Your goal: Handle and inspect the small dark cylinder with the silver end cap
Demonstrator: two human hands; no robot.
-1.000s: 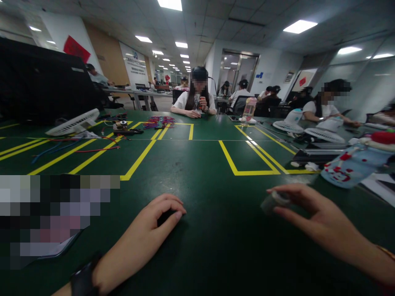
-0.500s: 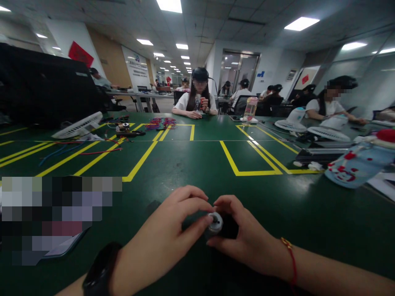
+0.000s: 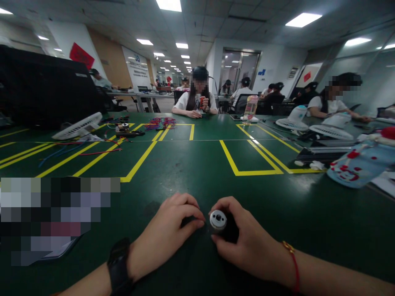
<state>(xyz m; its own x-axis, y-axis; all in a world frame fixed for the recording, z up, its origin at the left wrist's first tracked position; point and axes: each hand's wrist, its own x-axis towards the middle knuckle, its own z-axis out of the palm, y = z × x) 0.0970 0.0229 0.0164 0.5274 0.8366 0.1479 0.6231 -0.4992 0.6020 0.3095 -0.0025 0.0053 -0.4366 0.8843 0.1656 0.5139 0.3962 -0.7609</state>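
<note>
A small silver cylinder [image 3: 218, 220], which looks like a small electric motor, is upright with its round end facing up. That end has a dark centre and small holes. My right hand [image 3: 245, 234] is closed round it, index finger at the far side and thumb at the near side. Just to its left, my left hand [image 3: 173, 228] has thumb and index finger brought together, apart from the cylinder. Whatever those fingertips may hold is too small or hidden to make out.
On the green table [image 3: 185, 164] lie a bundle of coloured wires [image 3: 160, 123], loose wires and a white fan [image 3: 78, 125]. At right are a blue bottle [image 3: 359, 164], dark metal bars [image 3: 321, 152] and more fans [image 3: 331, 127]. A person [image 3: 197, 100] sits opposite.
My left hand has drawn back to the left, off the top of the cylinder, baring its round end. My right hand keeps its hold on the cylinder, shifted slightly right.
</note>
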